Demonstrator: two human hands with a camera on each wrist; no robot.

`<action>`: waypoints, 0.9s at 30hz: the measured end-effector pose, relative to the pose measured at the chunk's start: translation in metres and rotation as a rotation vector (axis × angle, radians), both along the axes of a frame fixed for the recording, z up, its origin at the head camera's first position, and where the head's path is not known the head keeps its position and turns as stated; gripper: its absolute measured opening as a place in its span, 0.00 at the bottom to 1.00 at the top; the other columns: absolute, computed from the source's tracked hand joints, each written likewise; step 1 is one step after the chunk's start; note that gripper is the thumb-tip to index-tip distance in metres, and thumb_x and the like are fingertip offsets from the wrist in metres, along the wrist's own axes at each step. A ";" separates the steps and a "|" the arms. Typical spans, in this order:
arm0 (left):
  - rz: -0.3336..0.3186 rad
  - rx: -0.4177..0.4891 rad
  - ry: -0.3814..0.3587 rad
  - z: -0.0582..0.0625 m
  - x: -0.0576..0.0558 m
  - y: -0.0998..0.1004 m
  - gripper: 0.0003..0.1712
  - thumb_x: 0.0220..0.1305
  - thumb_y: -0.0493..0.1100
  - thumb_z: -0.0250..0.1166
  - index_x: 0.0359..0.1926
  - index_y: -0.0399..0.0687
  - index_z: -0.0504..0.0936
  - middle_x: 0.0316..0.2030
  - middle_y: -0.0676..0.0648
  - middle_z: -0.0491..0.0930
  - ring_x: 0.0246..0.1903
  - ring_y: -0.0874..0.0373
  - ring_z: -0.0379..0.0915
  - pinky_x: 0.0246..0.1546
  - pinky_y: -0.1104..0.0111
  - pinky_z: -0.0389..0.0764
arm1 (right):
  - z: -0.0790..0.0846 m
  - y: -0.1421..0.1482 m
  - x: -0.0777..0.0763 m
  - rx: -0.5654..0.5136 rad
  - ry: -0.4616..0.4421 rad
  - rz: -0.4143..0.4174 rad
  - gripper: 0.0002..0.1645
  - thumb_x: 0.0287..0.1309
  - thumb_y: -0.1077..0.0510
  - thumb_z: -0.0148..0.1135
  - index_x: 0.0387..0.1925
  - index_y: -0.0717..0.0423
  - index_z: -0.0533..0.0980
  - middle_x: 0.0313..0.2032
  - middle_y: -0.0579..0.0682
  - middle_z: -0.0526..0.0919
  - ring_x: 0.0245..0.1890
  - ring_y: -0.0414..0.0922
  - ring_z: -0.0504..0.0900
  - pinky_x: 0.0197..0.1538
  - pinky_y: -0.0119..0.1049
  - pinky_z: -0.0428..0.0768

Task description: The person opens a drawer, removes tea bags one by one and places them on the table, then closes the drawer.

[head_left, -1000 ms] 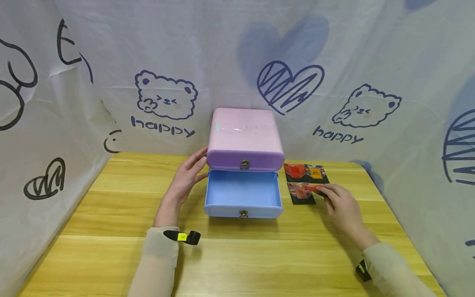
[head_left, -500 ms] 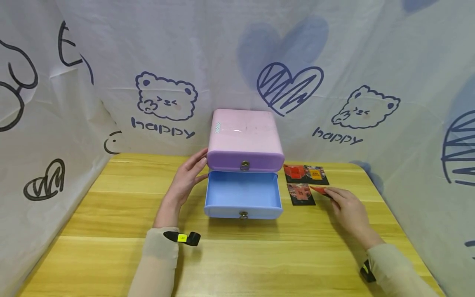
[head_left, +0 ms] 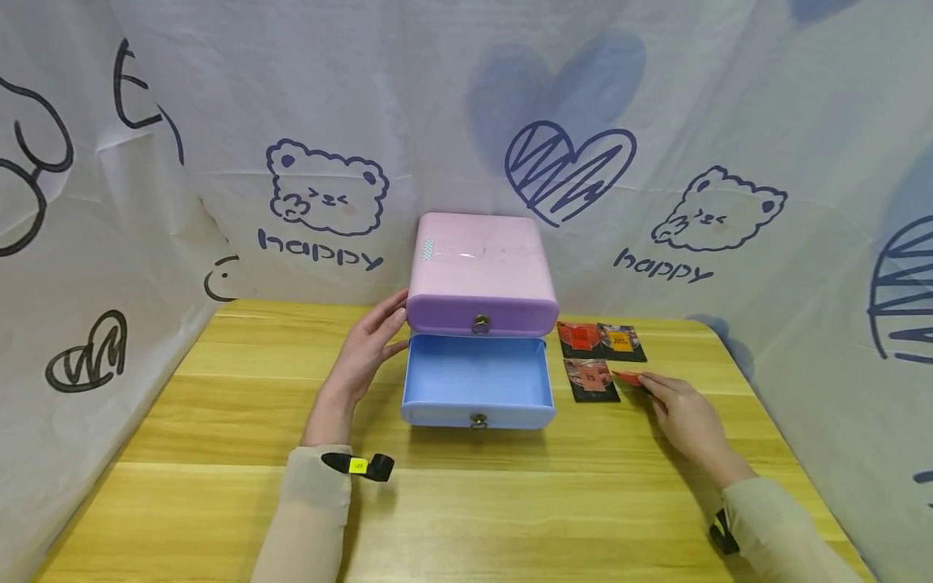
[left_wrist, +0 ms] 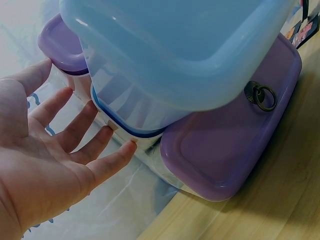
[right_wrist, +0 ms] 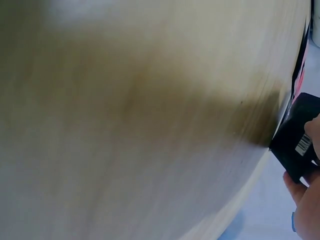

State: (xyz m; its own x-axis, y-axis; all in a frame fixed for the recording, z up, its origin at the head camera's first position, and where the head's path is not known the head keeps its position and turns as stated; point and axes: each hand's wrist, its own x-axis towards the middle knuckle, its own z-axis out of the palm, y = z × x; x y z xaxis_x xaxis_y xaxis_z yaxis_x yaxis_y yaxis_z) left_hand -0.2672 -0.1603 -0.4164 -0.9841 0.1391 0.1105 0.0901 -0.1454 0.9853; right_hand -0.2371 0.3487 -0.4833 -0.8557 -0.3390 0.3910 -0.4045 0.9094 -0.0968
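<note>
A pink cabinet (head_left: 481,255) with purple fronts stands at the back of the table, its blue drawer (head_left: 477,414) pulled out with nothing seen inside. My left hand (head_left: 362,352) rests its fingertips on the cabinet's left side. In the left wrist view those fingers (left_wrist: 80,127) are spread and nearly straight. My right hand (head_left: 688,417) pinches the edge of a small flat red-and-black packet (head_left: 628,378), tilted just above the table. The right wrist view shows the packet's black back (right_wrist: 292,137) with a barcode label. To its left lies a similar packet (head_left: 592,379).
Behind it lie two more flat packets, one with a red label (head_left: 581,337) and one with a yellow label (head_left: 619,340). A lower purple drawer (left_wrist: 215,155) with a ring pull shows in the left wrist view. A printed white curtain (head_left: 452,113) hangs behind the wooden table (head_left: 510,510).
My right hand has drawn its packet a little to the right, off the packet at its left, which now shows whole. My left hand and the drawer stay in place.
</note>
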 end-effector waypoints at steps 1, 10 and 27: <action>-0.001 0.002 0.000 0.000 0.000 0.000 0.33 0.80 0.52 0.58 0.79 0.49 0.64 0.77 0.45 0.64 0.75 0.47 0.59 0.69 0.45 0.72 | 0.000 0.000 0.000 0.008 -0.013 -0.001 0.27 0.61 0.71 0.66 0.63 0.67 0.78 0.61 0.64 0.82 0.57 0.66 0.81 0.56 0.63 0.82; 0.003 -0.007 -0.001 0.000 0.000 0.000 0.33 0.80 0.52 0.58 0.79 0.50 0.64 0.77 0.45 0.63 0.75 0.47 0.59 0.69 0.45 0.72 | 0.003 -0.002 -0.003 0.016 -0.169 -0.010 0.29 0.63 0.68 0.63 0.66 0.70 0.75 0.67 0.68 0.75 0.61 0.70 0.77 0.59 0.66 0.78; 0.006 -0.007 0.009 0.002 0.001 0.000 0.33 0.81 0.50 0.57 0.79 0.47 0.64 0.77 0.43 0.64 0.75 0.47 0.59 0.69 0.45 0.72 | 0.000 -0.002 -0.008 0.015 -0.310 -0.050 0.33 0.65 0.64 0.59 0.71 0.68 0.70 0.73 0.68 0.67 0.67 0.71 0.69 0.63 0.68 0.74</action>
